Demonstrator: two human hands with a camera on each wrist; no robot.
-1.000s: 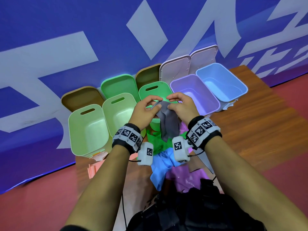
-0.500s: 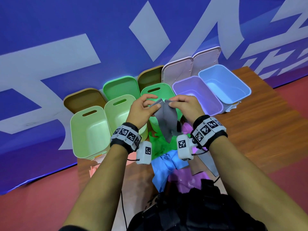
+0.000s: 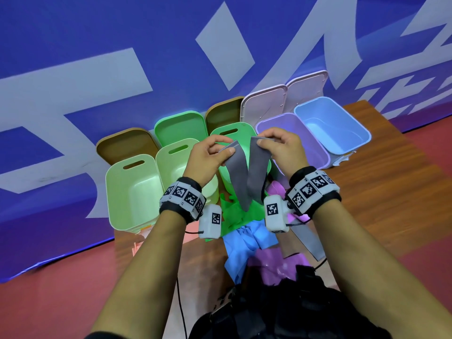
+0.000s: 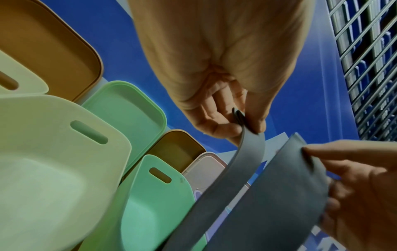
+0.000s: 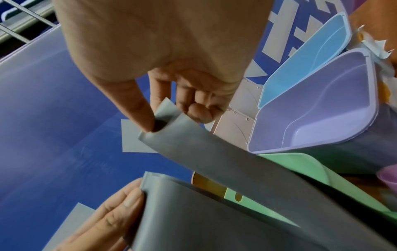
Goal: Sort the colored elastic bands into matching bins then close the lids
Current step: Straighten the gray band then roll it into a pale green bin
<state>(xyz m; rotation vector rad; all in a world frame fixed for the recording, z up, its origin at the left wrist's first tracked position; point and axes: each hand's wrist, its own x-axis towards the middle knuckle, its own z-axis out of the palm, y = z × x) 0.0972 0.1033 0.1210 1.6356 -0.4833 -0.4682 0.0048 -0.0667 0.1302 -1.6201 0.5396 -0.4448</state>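
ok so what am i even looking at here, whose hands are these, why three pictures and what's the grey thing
No machine here: a person wears three cameras. The head view looks down over both arms; the other two sit on the wrists and look along the fingers. The left hand and right hand each pinch an end of a grey elastic band, which hangs between them. On the wooden table stand open bins: pale green, yellow-green, green, purple, blue. Loose green, blue and purple bands lie nearer the person.
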